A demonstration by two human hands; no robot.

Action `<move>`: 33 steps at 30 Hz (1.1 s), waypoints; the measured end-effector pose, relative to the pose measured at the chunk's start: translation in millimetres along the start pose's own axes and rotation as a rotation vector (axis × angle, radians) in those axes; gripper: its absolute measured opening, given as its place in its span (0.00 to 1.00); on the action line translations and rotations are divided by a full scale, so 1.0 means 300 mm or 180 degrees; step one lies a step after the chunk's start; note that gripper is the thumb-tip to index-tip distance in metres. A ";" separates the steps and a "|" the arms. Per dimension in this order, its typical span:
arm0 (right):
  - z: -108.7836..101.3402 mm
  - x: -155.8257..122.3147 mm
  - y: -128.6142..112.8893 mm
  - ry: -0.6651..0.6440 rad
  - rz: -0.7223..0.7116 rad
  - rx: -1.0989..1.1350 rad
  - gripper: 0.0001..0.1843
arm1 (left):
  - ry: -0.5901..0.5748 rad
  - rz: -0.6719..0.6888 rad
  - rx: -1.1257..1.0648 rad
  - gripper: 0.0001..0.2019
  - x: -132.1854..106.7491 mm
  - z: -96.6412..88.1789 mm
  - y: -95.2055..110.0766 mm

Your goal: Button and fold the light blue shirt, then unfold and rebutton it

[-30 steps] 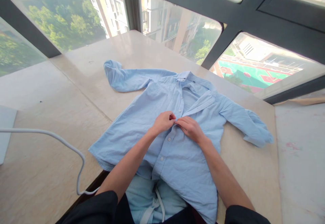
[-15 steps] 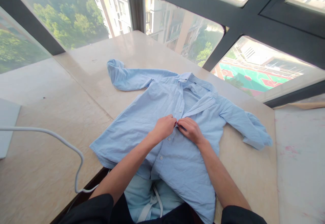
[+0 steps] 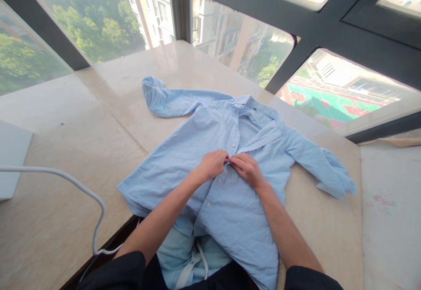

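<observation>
A light blue button-up shirt (image 3: 177, 154) lies front up on a pale stone ledge, sleeves spread, collar away from me, lower hem hanging over the near edge. My left hand (image 3: 214, 163) and my right hand (image 3: 247, 168) meet at the middle of its front placket, each pinching the cloth between closed fingertips. The button between them is hidden by my fingers. Below my hands, white buttons (image 3: 208, 205) show on the placket. Above them another button (image 3: 233, 145) is visible, and the collar end of the shirt gapes apart.
A white cable (image 3: 75, 179) loops across the ledge (image 3: 66, 220) at left, near a white flat-sided object (image 3: 13, 158). Dark window frames (image 3: 315, 22) border the far side. A pale floral surface (image 3: 391, 202) adjoins the ledge at right.
My fingertips have shifted slightly at the placket, still pinching the cloth. The whole view has moved a little; the shirt lies as before.
</observation>
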State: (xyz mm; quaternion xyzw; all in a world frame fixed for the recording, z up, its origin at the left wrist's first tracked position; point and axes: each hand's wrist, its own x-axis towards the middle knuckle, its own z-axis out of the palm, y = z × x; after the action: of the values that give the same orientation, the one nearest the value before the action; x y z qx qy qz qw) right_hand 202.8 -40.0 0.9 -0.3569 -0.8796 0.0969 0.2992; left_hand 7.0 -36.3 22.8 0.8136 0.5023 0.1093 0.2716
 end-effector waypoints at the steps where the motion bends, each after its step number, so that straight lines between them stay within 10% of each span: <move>1: 0.002 0.000 0.001 0.0022 -0.0018 0.0022 0.11 | 0.0044 0.0033 0.0041 0.13 -0.005 0.006 -0.001; 33: -0.003 -0.008 -0.001 0.0254 0.0056 0.0537 0.10 | 0.0985 -0.0478 -0.1975 0.12 -0.050 0.040 0.023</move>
State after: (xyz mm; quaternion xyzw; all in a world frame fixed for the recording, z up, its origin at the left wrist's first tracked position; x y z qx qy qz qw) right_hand 204.5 -41.9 0.6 -0.3417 -0.8525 0.1590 0.3621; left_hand 10.5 -56.0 18.0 0.6270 0.5388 0.3584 0.4338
